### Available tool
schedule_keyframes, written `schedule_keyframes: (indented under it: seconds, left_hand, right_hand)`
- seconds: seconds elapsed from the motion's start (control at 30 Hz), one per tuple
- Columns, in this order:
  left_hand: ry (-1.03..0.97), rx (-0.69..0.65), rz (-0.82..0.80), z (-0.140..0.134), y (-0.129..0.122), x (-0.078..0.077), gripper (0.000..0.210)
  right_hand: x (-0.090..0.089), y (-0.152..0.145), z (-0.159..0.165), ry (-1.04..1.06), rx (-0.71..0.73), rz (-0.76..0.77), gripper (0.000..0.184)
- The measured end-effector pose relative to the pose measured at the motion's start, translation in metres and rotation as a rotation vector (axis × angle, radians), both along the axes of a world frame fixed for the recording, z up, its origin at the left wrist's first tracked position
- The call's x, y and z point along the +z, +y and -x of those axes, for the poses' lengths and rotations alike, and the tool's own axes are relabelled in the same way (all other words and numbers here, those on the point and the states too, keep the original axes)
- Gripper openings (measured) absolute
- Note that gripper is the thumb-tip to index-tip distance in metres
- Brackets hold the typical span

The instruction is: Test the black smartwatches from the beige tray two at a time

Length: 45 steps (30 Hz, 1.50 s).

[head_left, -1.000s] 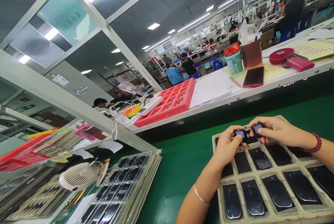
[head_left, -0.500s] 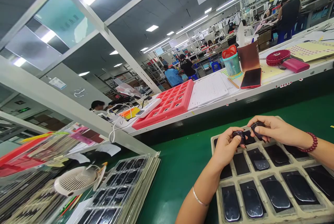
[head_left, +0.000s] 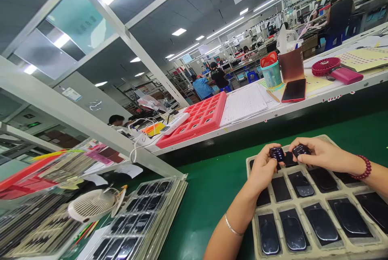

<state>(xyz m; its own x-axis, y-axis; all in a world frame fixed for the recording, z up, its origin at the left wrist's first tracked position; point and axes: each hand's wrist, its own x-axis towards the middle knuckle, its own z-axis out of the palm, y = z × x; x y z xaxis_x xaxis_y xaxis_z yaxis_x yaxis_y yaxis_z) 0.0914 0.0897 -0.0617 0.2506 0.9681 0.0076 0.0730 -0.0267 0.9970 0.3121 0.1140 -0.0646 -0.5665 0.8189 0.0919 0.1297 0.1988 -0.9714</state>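
Observation:
My left hand (head_left: 263,168) pinches a small black smartwatch (head_left: 277,154) between thumb and fingers; its screen is lit with white marks. A second black smartwatch (head_left: 301,150), also lit, is gripped by my right hand (head_left: 323,153). No straps show on either one. Both hands are above the far edge of a beige moulded tray (head_left: 325,138). In the tray's compartments lie dark, glossy, rounded pieces (head_left: 320,221), one to a pocket where I can see. My forearms and hands hide some of the pockets.
To the left, clear trays (head_left: 151,207) of dark pieces are stacked beside a white fan (head_left: 91,205). A raised white shelf (head_left: 242,125) runs behind the tray, holding a red foam holder (head_left: 203,116), papers (head_left: 245,104), a phone (head_left: 294,90) and a pink handheld fan (head_left: 336,70).
Both smartwatch screens, dark before, now face me and show lit marks. The hands have barely moved, and the whole view has shifted slightly.

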Motion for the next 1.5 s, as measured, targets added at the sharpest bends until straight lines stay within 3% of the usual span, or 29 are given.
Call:
schedule_keyframes:
  seconds: [0.23, 0.4, 0.53, 0.77, 0.87, 1.1, 1.33, 1.5]
  left_hand:
    - [-0.007, 0.003, -0.043, 0.001, -0.002, -0.001, 0.026]
    - [0.011, -0.007, -0.046, 0.003, -0.001, -0.003, 0.052]
    - [0.001, -0.026, -0.041, 0.003, 0.0, -0.002, 0.032]
    - [-0.029, -0.017, -0.018, 0.001, -0.001, 0.0, 0.059]
    - [-0.013, -0.056, -0.025, 0.002, -0.002, -0.001, 0.042]
    - [-0.024, -0.064, -0.013, 0.002, 0.0, -0.006, 0.051]
    - [0.02, -0.062, -0.033, 0.001, -0.001, -0.006, 0.049]
    - [0.008, -0.039, -0.039, 0.0, -0.002, -0.001, 0.029]
  right_hand:
    - [0.003, -0.002, 0.001, 0.01, 0.076, 0.001, 0.039]
    - [0.002, -0.002, 0.0, 0.029, 0.096, -0.014, 0.047]
    - [-0.003, 0.001, -0.003, 0.073, 0.1, 0.087, 0.041]
    - [-0.004, 0.003, -0.003, 0.09, -0.003, 0.069, 0.046]
    - [-0.005, 0.004, -0.004, 0.095, 0.024, 0.096, 0.039]
    - [-0.01, 0.004, -0.002, 0.138, -0.021, 0.059, 0.041]
    - [0.0, -0.002, -0.001, 0.115, -0.019, 0.023, 0.043]
    - [-0.001, 0.001, -0.002, 0.081, -0.004, 0.074, 0.038]
